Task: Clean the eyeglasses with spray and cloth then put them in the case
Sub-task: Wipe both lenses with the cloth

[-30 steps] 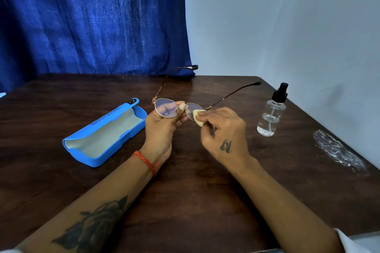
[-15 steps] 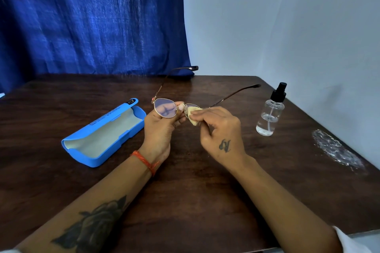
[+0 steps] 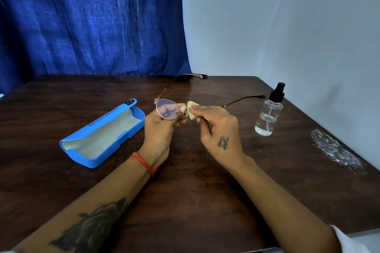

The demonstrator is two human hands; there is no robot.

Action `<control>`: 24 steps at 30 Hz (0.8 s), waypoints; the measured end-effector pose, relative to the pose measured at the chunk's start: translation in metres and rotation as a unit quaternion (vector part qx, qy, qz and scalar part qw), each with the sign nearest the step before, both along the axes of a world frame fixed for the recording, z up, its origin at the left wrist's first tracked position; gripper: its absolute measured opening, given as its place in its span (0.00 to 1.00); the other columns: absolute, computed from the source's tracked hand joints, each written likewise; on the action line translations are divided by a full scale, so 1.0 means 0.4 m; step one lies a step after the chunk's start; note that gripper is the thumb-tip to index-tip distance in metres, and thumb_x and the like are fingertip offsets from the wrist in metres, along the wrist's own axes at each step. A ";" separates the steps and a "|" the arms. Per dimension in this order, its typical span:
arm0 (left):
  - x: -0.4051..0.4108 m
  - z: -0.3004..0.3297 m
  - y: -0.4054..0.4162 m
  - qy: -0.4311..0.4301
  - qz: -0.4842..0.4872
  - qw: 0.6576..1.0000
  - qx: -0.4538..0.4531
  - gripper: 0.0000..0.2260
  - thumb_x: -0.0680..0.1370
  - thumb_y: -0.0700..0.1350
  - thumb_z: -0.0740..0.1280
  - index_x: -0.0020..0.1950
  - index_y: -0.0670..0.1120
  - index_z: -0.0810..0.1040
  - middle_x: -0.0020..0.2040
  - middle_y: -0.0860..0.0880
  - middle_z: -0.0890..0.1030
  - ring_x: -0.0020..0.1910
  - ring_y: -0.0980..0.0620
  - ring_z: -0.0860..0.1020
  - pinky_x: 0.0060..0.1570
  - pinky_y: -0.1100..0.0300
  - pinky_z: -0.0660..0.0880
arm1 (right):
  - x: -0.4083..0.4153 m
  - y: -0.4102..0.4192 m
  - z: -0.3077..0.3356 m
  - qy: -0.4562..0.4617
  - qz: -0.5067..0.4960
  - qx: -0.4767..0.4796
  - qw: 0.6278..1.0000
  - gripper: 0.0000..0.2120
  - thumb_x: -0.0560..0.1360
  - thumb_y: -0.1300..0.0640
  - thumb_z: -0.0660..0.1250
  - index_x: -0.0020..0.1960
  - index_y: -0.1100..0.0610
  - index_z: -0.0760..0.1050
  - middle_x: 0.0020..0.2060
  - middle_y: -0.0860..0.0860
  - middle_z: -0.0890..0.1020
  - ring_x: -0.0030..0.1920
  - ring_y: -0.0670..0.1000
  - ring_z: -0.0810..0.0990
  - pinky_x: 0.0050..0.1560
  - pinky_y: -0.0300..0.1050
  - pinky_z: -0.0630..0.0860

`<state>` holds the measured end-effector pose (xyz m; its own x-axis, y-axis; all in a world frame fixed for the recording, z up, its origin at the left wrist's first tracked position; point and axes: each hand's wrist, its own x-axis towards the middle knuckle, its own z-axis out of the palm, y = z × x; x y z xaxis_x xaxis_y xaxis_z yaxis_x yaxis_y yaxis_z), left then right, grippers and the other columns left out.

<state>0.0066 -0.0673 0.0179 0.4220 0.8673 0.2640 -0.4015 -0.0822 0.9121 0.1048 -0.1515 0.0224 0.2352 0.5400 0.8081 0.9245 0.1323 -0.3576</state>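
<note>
Thin gold-rimmed eyeglasses (image 3: 167,109) are held above the table with both temples unfolded and pointing away from me. My left hand (image 3: 161,131) grips them at the bridge, behind the left lens. My right hand (image 3: 221,129) pinches a small folded yellow cloth (image 3: 191,110) against the right lens, which the cloth and fingers mostly hide. A blue eyeglass case (image 3: 102,135) lies open on the table to the left, its pale lining facing up. A clear spray bottle (image 3: 268,115) with a black nozzle stands upright to the right.
The dark wooden table (image 3: 185,191) reaches to a blue curtain at the back and a white wall on the right. A crumpled piece of clear plastic (image 3: 335,150) lies near the right edge.
My right hand has slid the cloth up and to the left across the right lens, toward the bridge. The left hand keeps the same hold on the eyeglasses.
</note>
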 end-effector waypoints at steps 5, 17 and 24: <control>-0.006 0.008 0.005 -0.019 0.015 0.999 -0.021 0.06 0.74 0.36 0.67 0.43 0.46 0.80 0.37 0.50 0.83 0.38 0.56 0.81 0.39 0.64 0.78 | 0.005 -0.014 -0.001 0.015 0.011 0.007 1.000 0.12 0.64 0.68 0.63 0.40 0.60 0.83 0.39 0.52 0.85 0.42 0.50 0.82 0.44 0.43 0.79; -0.009 0.019 0.002 -0.034 -0.019 0.994 -0.102 0.07 0.74 0.36 0.66 0.51 0.37 0.78 0.33 0.52 0.84 0.35 0.58 0.81 0.39 0.65 0.79 | 0.011 -0.028 0.006 -0.122 0.045 0.003 0.991 0.12 0.65 0.72 0.67 0.44 0.59 0.82 0.43 0.51 0.83 0.45 0.52 0.80 0.50 0.39 0.75; -0.015 0.041 0.016 -0.015 -0.045 0.983 -0.179 0.03 0.74 0.35 0.66 0.44 0.40 0.79 0.33 0.49 0.83 0.33 0.57 0.81 0.34 0.65 0.78 | 0.020 -0.044 0.022 -0.143 -0.011 0.004 0.990 0.07 0.67 0.66 0.67 0.44 0.60 0.78 0.42 0.52 0.82 0.42 0.51 0.78 0.43 0.38 0.73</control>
<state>0.0006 -0.0608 0.0343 0.4977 0.8665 -0.0376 -0.4204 0.2790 0.8634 0.1127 -0.1691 0.0311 0.0084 0.5303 0.8478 0.9903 0.1129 -0.0804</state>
